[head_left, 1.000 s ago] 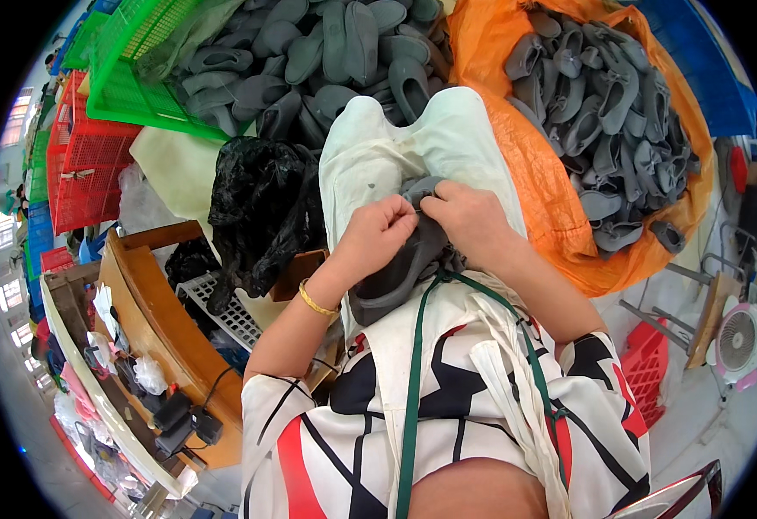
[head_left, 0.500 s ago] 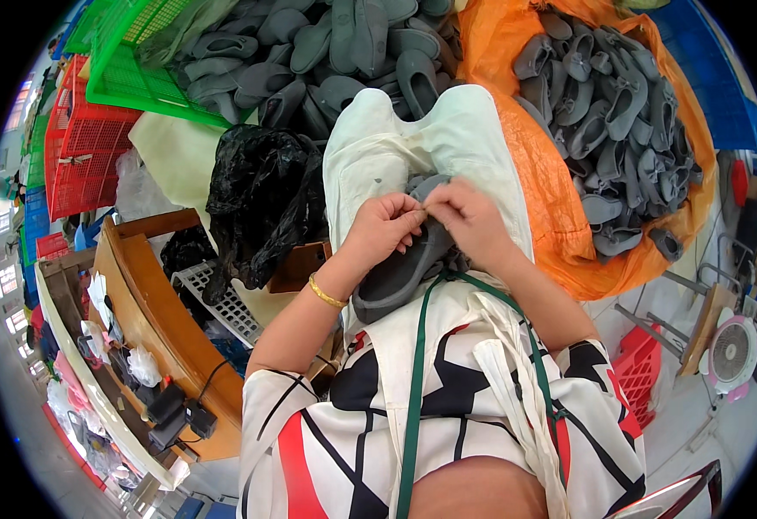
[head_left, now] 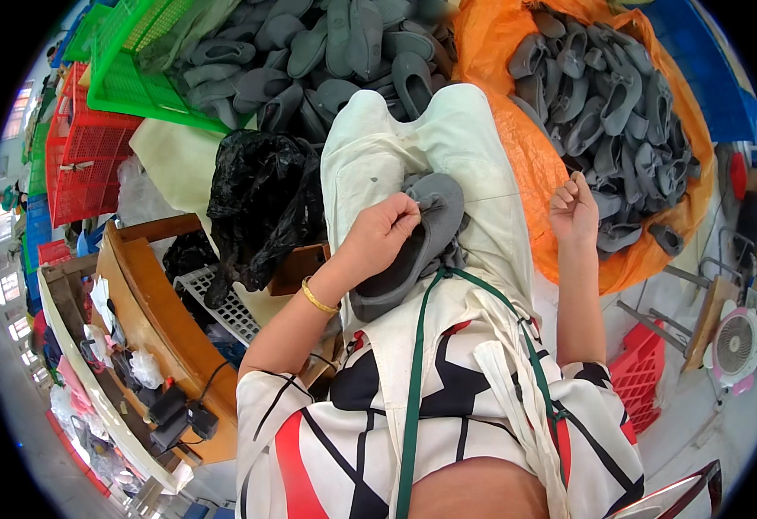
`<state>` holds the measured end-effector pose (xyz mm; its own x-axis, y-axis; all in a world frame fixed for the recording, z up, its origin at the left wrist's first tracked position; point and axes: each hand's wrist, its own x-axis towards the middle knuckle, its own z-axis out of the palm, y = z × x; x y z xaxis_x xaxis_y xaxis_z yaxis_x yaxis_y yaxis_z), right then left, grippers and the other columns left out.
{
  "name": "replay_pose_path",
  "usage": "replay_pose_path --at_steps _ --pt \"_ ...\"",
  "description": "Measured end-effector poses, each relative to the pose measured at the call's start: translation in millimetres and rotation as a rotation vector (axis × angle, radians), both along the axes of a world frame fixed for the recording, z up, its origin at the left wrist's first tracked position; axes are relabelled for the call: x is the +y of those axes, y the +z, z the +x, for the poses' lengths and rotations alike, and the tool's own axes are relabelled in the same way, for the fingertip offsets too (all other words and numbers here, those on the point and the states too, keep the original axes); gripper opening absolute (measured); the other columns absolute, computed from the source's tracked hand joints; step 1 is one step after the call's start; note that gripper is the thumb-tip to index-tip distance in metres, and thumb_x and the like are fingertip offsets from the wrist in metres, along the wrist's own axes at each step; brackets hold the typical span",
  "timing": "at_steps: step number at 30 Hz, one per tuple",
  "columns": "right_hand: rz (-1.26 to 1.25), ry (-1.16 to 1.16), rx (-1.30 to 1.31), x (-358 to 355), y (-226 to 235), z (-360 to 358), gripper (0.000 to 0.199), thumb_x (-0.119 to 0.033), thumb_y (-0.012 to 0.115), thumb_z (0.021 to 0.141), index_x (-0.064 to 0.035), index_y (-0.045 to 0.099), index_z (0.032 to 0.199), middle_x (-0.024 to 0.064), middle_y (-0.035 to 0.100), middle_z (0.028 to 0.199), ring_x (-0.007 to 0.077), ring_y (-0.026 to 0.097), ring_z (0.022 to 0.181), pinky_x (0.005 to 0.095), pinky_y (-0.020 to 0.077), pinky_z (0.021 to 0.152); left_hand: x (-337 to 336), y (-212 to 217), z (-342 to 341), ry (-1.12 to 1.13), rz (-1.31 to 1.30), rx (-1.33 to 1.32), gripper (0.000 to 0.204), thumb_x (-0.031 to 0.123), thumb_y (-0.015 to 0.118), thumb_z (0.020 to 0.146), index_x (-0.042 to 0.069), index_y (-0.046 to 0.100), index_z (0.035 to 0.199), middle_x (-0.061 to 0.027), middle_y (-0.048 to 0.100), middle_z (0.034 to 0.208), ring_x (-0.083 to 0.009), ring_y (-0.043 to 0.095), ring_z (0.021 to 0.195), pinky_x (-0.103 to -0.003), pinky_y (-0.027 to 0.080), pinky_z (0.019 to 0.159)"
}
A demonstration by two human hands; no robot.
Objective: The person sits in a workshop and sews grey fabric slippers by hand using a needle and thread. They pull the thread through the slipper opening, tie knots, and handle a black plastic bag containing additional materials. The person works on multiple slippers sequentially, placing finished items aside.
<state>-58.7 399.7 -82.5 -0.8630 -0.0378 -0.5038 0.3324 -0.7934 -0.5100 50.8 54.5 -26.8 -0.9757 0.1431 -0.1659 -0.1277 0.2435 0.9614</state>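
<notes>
A grey fabric shoe upper lies on my lap, on cream trousers. My left hand presses down on it and pinches its edge. My right hand is pulled out to the right, fingers pinched shut, with a thin thread running taut from it back to the grey shoe upper. A gold bangle sits on my left wrist.
A heap of grey shoe uppers lies ahead beside a green crate. An orange sack on the right holds several more grey uppers. A black bag and a wooden bench are at my left. Red crates stand further left.
My right hand has left the shoe upper and swung out to the right, drawing a thread tight. My left hand stays on the upper.
</notes>
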Motion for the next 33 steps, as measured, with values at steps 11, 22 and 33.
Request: replay_pose_path --at_steps 11,22,33 --pt "-0.024 -0.018 0.010 -3 26 1 0.008 -0.017 0.055 0.100 -0.0099 0.057 0.097 -0.0047 0.047 0.068 0.0073 0.042 0.057 0.0215 0.0352 0.048 7 11 -12 -0.036 -0.655 0.566 0.007 0.015 0.070 0.081 0.010 0.066 0.083 -0.0066 0.064 0.075 -0.0256 0.063 0.070 -0.037 0.050 0.058" --pt "0.268 0.170 0.485 -39 150 13 0.013 -0.017 0.053 0.102 -0.0049 0.057 0.103 -0.0027 0.043 0.066 0.0058 0.036 0.051 0.0192 0.0294 0.043 19 7 -24 -0.140 -0.799 0.662 0.009 0.013 0.071 0.079 0.009 0.063 0.076 -0.0059 0.060 0.075 -0.0254 0.060 0.074 -0.037 0.050 0.062" --pt "0.695 0.110 0.730 -22 151 -9 0.011 -0.010 0.056 0.099 -0.0055 0.058 0.109 0.0043 0.059 0.081 0.0122 0.058 0.069 0.0238 0.0485 0.064 18 -6 -27 -0.025 -0.530 0.371 0.008 0.013 0.068 0.079 0.006 0.069 0.078 -0.0075 0.062 0.085 -0.0253 0.060 0.087 -0.037 0.051 0.072"
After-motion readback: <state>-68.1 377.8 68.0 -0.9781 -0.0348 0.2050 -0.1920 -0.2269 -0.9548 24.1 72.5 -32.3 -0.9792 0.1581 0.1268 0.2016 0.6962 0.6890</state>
